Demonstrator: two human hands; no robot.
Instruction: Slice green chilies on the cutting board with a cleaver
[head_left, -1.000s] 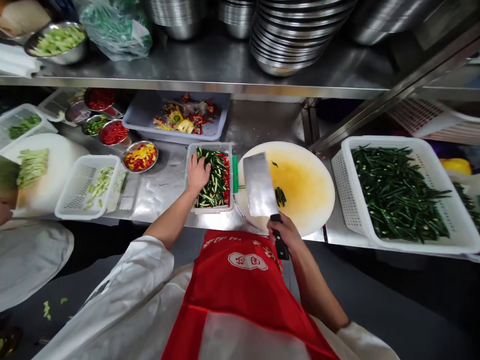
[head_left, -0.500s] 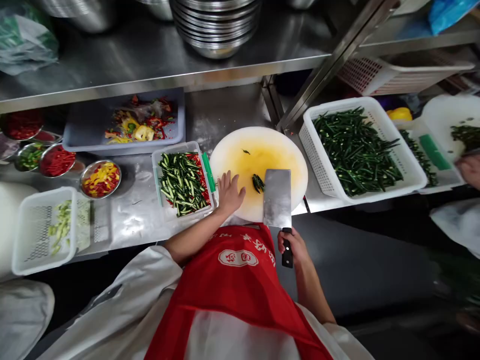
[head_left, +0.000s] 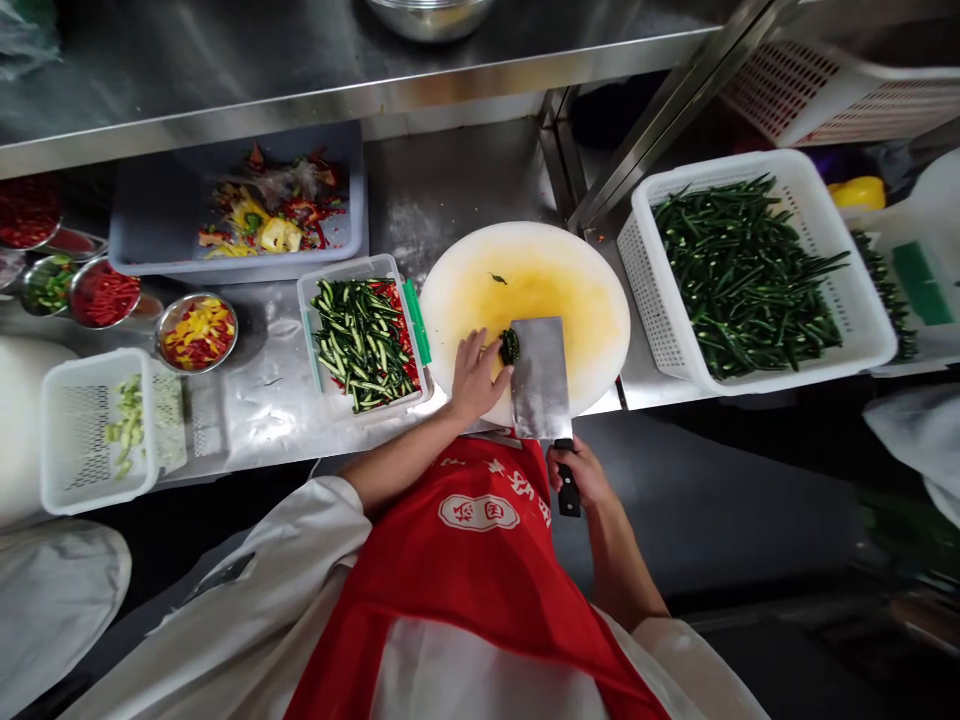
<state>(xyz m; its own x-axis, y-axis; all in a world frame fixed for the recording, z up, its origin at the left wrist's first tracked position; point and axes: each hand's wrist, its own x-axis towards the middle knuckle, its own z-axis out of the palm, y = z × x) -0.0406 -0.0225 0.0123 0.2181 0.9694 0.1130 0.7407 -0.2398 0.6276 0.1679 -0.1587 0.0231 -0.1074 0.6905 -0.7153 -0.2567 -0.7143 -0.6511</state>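
Left hand lies over the near left part of the round cutting board, its fingers extended and slightly parted, the thumb set apart; its tips are close beside a small bunch of dark green pieces, though whether they touch cannot be told. Right hand is closed around the black handle of a cleaver, whose broad blade reaches over the board's near edge, with its far left corner right beside that bunch. Judging by how things lie, a good part of the green is already cut: pale-edged strips fill much of the clear container on the counter, next to red pieces along its right side. What seems left uncut is the little bunch on the board and possibly the big heap of long green pods in the white basket to the right, whose state is hard to make out. One green scrap sits alone farther back on the board. Compared with half a second ago, the left hand has moved from the board's left edge in toward the bunch, and the blade, then slightly to the right of it, now comes up close against its right side.
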